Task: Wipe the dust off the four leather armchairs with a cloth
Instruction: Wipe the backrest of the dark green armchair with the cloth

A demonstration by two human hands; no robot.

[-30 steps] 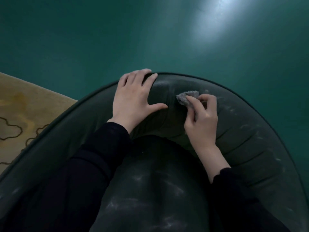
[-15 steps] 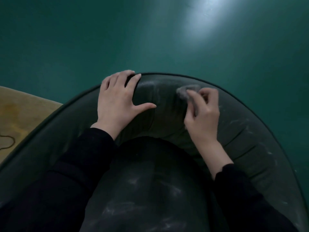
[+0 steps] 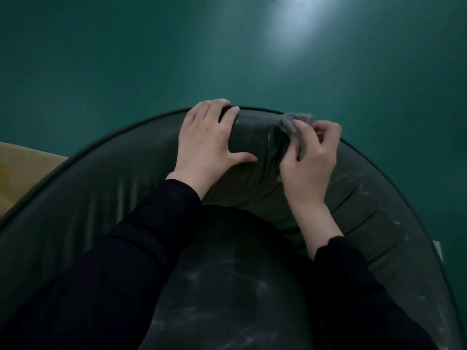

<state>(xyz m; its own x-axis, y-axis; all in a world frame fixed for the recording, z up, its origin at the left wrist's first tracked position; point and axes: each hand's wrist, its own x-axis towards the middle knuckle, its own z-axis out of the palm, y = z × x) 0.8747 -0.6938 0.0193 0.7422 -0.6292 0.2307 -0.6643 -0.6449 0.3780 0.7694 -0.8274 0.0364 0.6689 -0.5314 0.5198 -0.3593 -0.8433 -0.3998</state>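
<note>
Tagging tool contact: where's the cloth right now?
Head view, right of centre: the grey cloth is pinched in the right hand against the top rim of the armchair back, a little right of the left hand resting on that rim.

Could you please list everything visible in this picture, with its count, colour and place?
armchair: one, dark green leather, fills the lower frame; pale dust streaks on the seat and right side
cloth: one, grey, on the top of the chair back, right of centre
floor: one, green, beyond the chair
rug: one, tan, at the left edge
sleeves: two, black, lower frame
left hand: one, rests on the top of the chair back
right hand: one, pinches the cloth
</note>
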